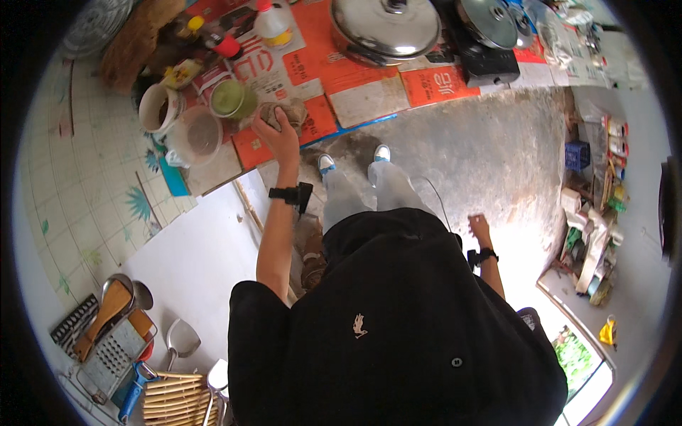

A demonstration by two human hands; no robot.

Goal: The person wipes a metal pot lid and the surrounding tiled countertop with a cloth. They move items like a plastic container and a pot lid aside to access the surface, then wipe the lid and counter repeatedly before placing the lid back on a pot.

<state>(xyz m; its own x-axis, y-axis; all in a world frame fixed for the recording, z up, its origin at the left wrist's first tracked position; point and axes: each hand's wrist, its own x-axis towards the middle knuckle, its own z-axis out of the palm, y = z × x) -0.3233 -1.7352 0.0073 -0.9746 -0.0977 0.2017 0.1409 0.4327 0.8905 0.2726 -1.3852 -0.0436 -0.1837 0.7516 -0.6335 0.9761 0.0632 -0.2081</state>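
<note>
At the front edge of the counter, my left hand [278, 132] grips a crumpled greyish-brown cloth [295, 113], pressed on the red and white cardboard covering. Just left of that hand stands a tub with green contents [230, 99]. A translucent plastic container [198, 133] and a pale mug [159, 108] are further left. Behind them are a dark bottle with a red label [221, 42] and a clear bottle with a red cap [273, 26]. My right hand [478, 224] hangs beside my body, away from the counter, with its fingers partly curled; nothing shows in it.
A large lidded metal pan [386, 32] sits on the cardboard-covered counter [367, 98]. Right of it, a glass-lidded pot [487, 24] rests on a black stove [490, 69]. Utensils and a metal grater [114, 346] hang lower left. A cable [438, 193] runs beside my leg.
</note>
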